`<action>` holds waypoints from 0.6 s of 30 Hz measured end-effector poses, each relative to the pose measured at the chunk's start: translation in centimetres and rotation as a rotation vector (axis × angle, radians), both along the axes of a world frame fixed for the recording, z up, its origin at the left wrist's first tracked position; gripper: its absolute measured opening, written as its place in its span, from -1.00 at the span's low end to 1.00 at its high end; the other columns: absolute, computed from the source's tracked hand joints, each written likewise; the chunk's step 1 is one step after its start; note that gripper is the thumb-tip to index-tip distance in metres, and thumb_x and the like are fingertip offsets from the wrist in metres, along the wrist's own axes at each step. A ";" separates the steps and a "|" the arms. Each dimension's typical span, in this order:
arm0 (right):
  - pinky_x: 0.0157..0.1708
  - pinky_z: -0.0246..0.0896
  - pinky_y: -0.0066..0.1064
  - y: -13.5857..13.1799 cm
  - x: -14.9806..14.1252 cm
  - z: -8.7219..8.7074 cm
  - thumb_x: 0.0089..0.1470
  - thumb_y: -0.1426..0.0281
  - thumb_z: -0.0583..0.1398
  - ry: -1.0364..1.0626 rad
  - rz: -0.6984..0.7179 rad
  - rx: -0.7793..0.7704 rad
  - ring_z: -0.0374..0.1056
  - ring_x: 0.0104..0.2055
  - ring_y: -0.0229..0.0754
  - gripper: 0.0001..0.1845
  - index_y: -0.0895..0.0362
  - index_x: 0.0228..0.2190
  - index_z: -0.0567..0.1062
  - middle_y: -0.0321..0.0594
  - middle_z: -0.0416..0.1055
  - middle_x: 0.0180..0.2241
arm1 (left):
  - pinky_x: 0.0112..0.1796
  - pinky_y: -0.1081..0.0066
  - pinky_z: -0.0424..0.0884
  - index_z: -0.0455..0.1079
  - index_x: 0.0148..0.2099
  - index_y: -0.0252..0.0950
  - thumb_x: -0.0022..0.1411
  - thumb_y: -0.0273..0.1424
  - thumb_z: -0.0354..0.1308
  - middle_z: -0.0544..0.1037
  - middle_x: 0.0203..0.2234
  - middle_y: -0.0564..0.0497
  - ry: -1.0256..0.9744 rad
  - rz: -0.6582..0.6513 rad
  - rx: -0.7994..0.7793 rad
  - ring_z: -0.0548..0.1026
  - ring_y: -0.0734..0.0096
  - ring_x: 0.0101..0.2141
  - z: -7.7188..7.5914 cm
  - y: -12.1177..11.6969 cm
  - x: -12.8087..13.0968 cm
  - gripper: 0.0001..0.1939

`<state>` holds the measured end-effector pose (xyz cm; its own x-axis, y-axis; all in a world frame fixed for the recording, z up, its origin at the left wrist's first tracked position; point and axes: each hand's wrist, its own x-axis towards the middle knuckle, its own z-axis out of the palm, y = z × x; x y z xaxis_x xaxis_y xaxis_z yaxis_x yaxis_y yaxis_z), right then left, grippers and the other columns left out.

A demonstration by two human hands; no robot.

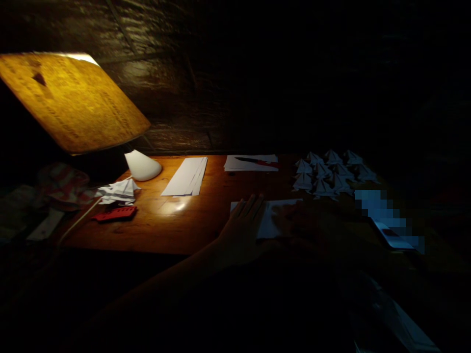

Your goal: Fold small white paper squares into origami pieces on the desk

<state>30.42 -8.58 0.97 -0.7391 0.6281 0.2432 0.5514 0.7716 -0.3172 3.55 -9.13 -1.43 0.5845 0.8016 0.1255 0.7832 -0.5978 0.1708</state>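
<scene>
A sheet of white paper (270, 220) lies on the wooden table in front of me. My left hand (245, 223) rests flat on its left part, fingers stretched out and pointing away from me. On the right part of the sheet is my right hand (296, 223), deep in shadow, so its fingers are hard to make out. Beyond the sheet, a knife with a dark blade and red handle (257, 161) lies on a stack of white paper (231, 164). Long white strips of paper (186, 176) lie farther left.
Several folded paper shapes (324, 176) stand in rows at the right. A glowing phone (393, 235) lies near them. At the left are a lit lamp (143, 165) with a yellow shade, crumpled-looking folded paper (119, 191) and a red object (116, 214). A cord (79, 220) crosses the table's left edge.
</scene>
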 end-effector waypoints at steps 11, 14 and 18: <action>0.42 -0.05 0.11 0.1 -8.7 -2.7 0.23 -0.23 0.01 -0.021 -0.131 0.033 -0.13 0.50 0.23 0.13 0.48 0.40 0.05 0.33 -0.07 0.44 | 0.39 -0.10 -0.06 -0.17 0.51 -0.49 0.26 -0.20 0.11 0.00 0.45 -0.43 0.043 -0.056 0.034 -0.06 -0.15 0.46 -1.7 1.2 -0.7 -0.06; 0.43 -0.06 0.08 0.5 -5.7 -3.6 0.28 -0.18 -0.01 -0.032 -0.187 0.078 -0.11 0.50 0.17 0.03 0.40 0.40 0.10 0.28 -0.06 0.44 | 0.39 -0.08 -0.03 -0.16 0.51 -0.46 0.29 -0.09 0.11 -0.01 0.46 -0.39 -0.012 -0.032 0.025 -0.04 -0.15 0.46 -0.6 0.2 -0.3 -0.05; 0.43 -0.09 0.11 0.1 -2.6 -4.3 0.25 -0.23 -0.01 -0.106 -0.295 0.158 -0.12 0.50 0.22 0.08 0.45 0.37 0.13 0.33 -0.05 0.43 | 0.39 -0.09 -0.02 -0.11 0.49 -0.51 0.36 0.13 0.01 -0.03 0.46 -0.43 -0.004 0.000 0.022 -0.06 -0.18 0.46 -0.1 0.0 -0.2 -0.02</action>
<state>27.86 -8.49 -3.33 -0.5576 0.7792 0.2861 0.7813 0.6091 -0.1360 3.39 -9.16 -1.52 0.5836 0.7990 0.1450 0.7829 -0.6010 0.1606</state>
